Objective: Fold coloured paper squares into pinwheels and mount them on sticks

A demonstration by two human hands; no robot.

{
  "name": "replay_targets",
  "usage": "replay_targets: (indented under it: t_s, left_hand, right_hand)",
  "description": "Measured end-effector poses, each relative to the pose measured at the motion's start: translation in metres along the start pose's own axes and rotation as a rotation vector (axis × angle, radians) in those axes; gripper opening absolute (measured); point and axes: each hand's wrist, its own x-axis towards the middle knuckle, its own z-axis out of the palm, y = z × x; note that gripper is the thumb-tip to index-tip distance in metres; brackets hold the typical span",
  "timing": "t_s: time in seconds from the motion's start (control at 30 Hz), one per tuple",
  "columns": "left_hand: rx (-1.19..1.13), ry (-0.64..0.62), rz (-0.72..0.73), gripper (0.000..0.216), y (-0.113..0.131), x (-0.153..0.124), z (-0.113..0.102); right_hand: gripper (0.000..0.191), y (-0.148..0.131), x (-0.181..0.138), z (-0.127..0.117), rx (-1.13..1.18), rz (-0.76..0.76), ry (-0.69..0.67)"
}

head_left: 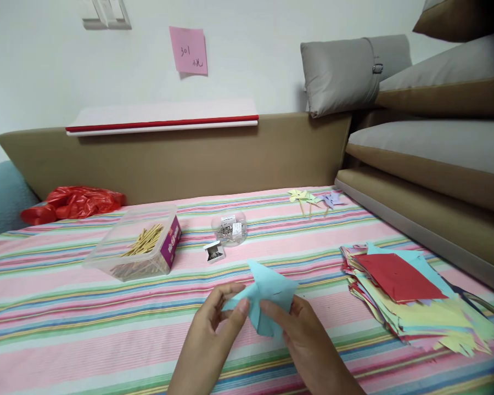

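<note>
Striped cloth [119, 334] underneath everything. Far left, a crumpled red plastic bag [86, 203]; nearer, a clear plastic box [158, 264] with thin sticks [146, 240] heaped inside. Beyond the hands, a small white box [211, 245], open, sat just beside a round clear tub [243, 236]. Three small pinwheels [298, 195] lay towards the back. Right: a loose stack of coloured paper [420, 325], a red sheet [395, 274] on top, dark scissors [456, 289] at its edge. Fingers hid part of the work.

Blue paper [274, 289]: light shade, folded, pointed corners standing up and out to the side, a short dark slit or mark on its face.

It was held up between both hands. Left hand [211, 334] pinched its left part, thumb near the fingers; right hand [307, 333], half curled, gripped the right side, index finger against the front.
</note>
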Motion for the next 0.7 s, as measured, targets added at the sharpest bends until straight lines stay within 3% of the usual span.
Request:
replay_targets:
  t_s: [0.1,0.27,0.7]
  left_hand:
    - [-0.173,0.057,-0.091,0.031,-0.006,0.000,0.012]
    - [-0.428,0.226,-0.098,0.026,-0.011,0.002,0.035]
    - [-0.450,0.276,-0.073,0.021,-0.018,0.002,0.034]
  right_hand:
    - [0.032,0.002,-0.002,0.006,0.103,-0.009,0.054]
    - [0.031,0.001,-0.006,0.019,0.183,-0.048,0.043]
    - [0.034,0.014,0.000,0.013,0.070,-0.055,0.090]
